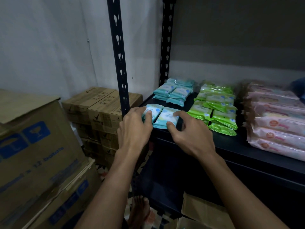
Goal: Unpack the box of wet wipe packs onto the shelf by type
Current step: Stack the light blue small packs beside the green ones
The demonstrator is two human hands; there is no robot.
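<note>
Stockroom indicated: stacked cardboard cartons [102,111] against bare wall, black slotted metal shelf [231,146] stocked with sorted wipe packs [216,106].

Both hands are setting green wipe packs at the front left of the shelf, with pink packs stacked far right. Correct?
Not quite. The head view shows the left hand and right hand on blue packs, not green; green packs sit mid-shelf. Pink packs are far right.
</note>
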